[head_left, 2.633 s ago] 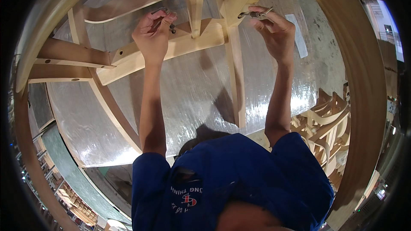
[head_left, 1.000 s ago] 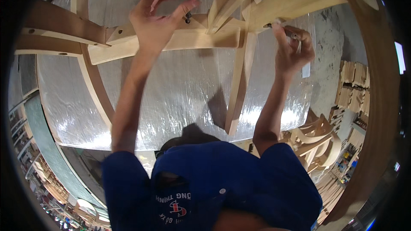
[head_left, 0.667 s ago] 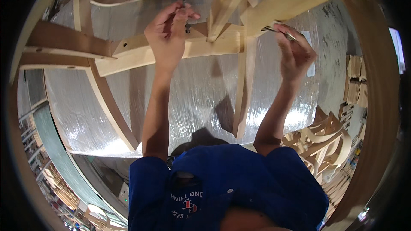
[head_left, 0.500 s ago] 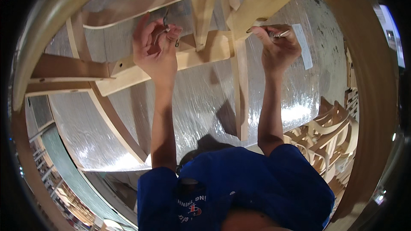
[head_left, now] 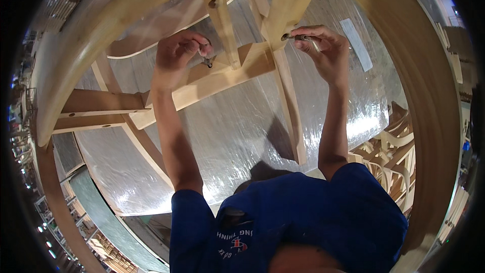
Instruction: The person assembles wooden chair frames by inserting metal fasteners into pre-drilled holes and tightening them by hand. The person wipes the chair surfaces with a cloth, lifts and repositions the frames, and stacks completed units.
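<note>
Upper left of centre, the left hand (head_left: 174,56) pinches a dark-ended metal piece (head_left: 208,62) at the wooden rail (head_left: 217,83); upper right of centre, the right hand (head_left: 327,53) grips a silvery metal piece (head_left: 304,37) at the wooden brace (head_left: 295,5). Rail and brace appear joined; the 2 pieces protrude (depth unclear), so fastening seems unfinished.

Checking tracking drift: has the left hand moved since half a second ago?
Yes: the left hand has shifted leftward against the wooden rail; the hole near the rail's left end, visible then, is now behind the wrist.
</note>
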A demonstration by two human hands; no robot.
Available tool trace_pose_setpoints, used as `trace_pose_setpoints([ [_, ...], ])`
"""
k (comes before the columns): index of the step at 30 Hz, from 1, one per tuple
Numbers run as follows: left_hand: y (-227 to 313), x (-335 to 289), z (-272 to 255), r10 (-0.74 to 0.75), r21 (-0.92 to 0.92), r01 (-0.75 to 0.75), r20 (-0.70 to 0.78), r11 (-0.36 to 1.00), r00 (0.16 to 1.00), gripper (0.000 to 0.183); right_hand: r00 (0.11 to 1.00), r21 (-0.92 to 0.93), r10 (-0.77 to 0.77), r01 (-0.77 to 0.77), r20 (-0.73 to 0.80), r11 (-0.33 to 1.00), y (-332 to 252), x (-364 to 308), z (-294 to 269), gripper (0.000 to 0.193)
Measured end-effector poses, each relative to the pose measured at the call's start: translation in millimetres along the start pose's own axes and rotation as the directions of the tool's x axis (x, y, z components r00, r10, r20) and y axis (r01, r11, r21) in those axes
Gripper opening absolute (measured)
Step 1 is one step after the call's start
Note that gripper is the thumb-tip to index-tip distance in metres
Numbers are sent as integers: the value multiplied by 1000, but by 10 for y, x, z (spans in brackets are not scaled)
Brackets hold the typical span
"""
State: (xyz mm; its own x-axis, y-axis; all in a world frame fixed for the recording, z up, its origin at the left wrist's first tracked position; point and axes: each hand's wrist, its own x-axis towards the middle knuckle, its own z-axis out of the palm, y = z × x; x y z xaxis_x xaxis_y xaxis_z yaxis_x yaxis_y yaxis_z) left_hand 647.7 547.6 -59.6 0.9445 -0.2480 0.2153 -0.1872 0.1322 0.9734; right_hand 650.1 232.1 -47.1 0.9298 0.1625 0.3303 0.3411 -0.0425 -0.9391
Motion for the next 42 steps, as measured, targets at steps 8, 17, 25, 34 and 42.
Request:
trace_pose_setpoints([
  [8,-153,-148,796,665,911,-40,-268,410,697,15,954,-120,-183,159,-237,980,216,-16,150,29],
  [17,-382,27,990,749,901,59,-391,429,535,15,956,-65,-145,133,-255,989,227,-62,210,30],
  [25,-368,352,1116,502,475,-252,-864,843,52,14,941,-153,-201,164,-272,974,253,-90,192,28],
  [34,-43,186,506,-264,-310,126,-458,942,849,19,991,-77,-127,130,46,989,190,-92,-50,30],
  [42,-226,-97,832,58,-205,-348,-787,915,614,35,950,-228,-254,210,-183,951,321,-10,139,22],
])
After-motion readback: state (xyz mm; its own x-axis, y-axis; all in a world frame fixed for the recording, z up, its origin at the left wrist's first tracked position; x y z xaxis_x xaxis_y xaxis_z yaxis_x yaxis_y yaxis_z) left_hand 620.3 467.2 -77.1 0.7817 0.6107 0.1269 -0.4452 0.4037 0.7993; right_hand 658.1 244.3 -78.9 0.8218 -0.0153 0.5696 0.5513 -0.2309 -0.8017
